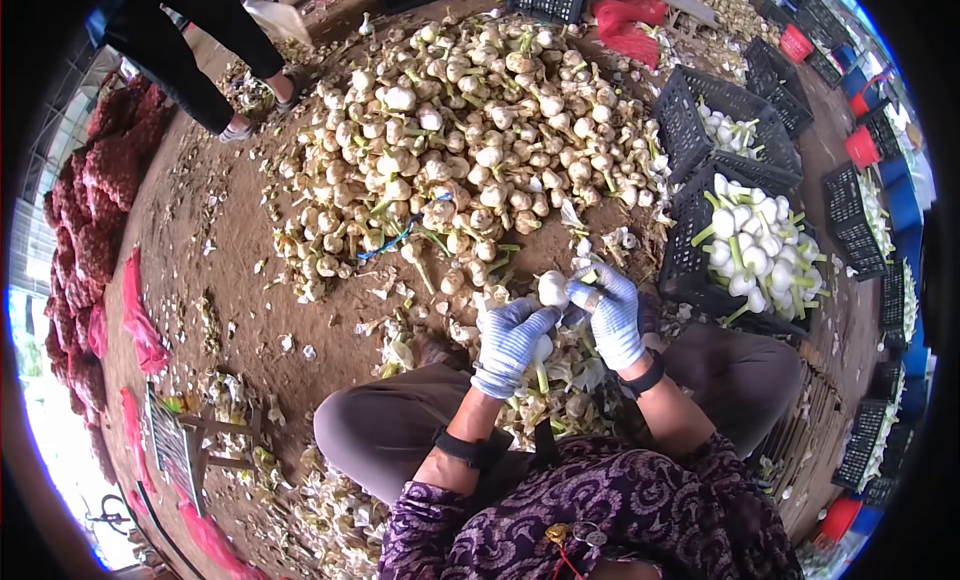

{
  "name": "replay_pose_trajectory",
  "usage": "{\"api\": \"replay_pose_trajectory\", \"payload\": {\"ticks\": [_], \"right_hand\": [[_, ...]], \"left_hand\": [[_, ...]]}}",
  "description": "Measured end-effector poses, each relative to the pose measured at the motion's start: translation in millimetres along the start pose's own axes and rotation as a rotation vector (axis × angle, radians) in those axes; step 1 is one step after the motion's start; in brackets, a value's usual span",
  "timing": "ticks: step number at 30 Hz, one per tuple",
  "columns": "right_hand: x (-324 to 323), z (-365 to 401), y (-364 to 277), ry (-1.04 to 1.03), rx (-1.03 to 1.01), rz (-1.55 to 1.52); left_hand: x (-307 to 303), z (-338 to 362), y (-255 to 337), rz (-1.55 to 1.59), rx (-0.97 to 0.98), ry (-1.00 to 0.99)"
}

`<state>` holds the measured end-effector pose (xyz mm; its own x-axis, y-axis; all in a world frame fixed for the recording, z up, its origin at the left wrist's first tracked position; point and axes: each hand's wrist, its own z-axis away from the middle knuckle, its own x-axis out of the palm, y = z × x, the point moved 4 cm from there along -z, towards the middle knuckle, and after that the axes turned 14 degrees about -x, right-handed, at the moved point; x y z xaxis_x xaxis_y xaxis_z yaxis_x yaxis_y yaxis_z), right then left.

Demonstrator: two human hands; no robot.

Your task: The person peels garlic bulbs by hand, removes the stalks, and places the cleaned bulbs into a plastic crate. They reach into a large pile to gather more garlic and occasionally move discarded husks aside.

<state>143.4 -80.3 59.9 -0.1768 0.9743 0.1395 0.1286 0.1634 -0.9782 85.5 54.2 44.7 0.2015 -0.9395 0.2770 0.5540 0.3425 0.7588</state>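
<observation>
A white garlic bulb (552, 288) is between my two gloved hands, above the front edge of the garlic heap. My left hand (512, 342) is closed, its fingertips against the underside of the bulb. Closed around the bulb's right side is my right hand (610, 318), with a bit of pale green stem showing at its fingers. Both hands wear striped white-and-blue gloves. Just below them a second pale bulb with a green stem (543, 365) shows over the peelings. Whether a small tool is hidden in my fingers I cannot make out.
A large heap of unpeeled garlic (480, 130) lies ahead. At right stand black crates (690, 245) with clean white garlic (760, 245). Red mesh sacks (90, 220) line the left side, near a small stool (175, 450). Another person's legs (190, 60) are at upper left.
</observation>
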Motion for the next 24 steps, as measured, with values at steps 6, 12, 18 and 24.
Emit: {"api": "replay_pose_trajectory", "payload": {"ticks": [6,12,18,24], "right_hand": [[-0.8,4.1,3.1,0.043,0.111,-0.133],[-3.8,8.3,32.0,0.170,0.431,-0.563],[-2.1,8.1,28.9,0.124,0.473,-0.562],[-17.3,7.4,37.9,0.149,0.538,-0.729]], "left_hand": [[-1.5,-1.7,-4.9,0.111,-0.022,-0.016],[-4.4,0.2,-0.4,0.168,0.005,-0.105],[-1.2,1.3,4.1,-0.111,0.055,-0.016],[-22.4,-4.8,7.1,-0.371,0.299,0.276]]}}
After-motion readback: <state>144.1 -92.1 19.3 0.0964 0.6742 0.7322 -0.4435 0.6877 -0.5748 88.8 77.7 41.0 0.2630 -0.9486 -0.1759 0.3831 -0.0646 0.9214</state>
